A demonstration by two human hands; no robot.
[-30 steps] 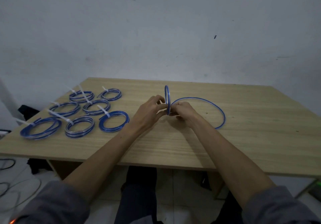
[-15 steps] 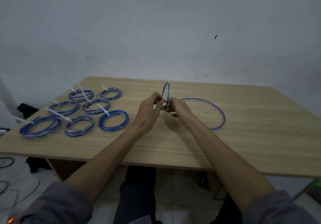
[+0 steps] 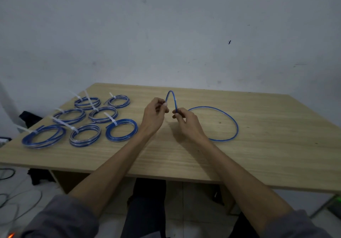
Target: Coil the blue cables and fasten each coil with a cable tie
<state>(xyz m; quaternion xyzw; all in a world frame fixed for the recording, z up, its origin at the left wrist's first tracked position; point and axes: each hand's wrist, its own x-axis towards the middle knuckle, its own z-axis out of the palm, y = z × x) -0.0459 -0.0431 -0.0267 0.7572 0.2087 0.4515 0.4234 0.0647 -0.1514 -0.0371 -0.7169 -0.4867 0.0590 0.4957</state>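
- Pale wooden tabletop (image 3: 267,145), carrying everything; far edge against a grey wall, near edge toward the person.
- Toward the left edge and far-left corner: seven finished coils of blue cable (image 3: 86,119), lying flat in a loose cluster, each cinched by a white cable tie (image 3: 110,118) with its tail sticking out.
- Right of centre: loose blue cable (image 3: 234,121), not yet tied, lying flat as one wide single loop; open sweep bulging toward the right edge, near part running back under the right wrist.
- Above the middle of the tabletop: a narrow upright arch of the same cable (image 3: 171,95), raised off the wood and spanning the gap between both hands.
- Left hand (image 3: 154,116), fingers curled, pinching the left foot of the arch between thumb and fingertips.
- Right hand (image 3: 186,121), fingers curled, pinching the right foot of the arch; flat loop lying just beside it, on its outer side.
- Deciding relation: remaining slack lying wholly to the right of the hands, so nearer the right hand; likely fed in from that side, turn by turn, while the left hand keeps the gathered turns together.
- No spare loose tie visible on the tabletop; fastening judged not yet due, coiling only begun.
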